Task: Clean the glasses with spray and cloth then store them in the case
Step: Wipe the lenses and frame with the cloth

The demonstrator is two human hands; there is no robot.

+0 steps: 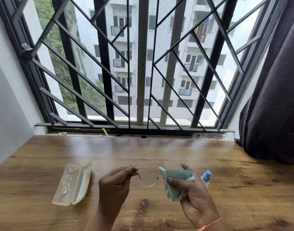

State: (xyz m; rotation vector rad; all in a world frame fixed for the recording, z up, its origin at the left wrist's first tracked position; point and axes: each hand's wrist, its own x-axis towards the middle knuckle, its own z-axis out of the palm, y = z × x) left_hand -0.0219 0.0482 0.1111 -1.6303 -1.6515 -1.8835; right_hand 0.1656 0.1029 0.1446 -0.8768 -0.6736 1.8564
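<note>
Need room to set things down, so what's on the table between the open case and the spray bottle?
In the head view, only bare table between case and spray bottle; both hands hold the glasses above it.

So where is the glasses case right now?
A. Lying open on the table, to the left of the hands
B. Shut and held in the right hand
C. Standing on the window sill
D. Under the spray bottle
A: the case lies open on the wooden table, left of the left hand, and nothing touches it.
</note>
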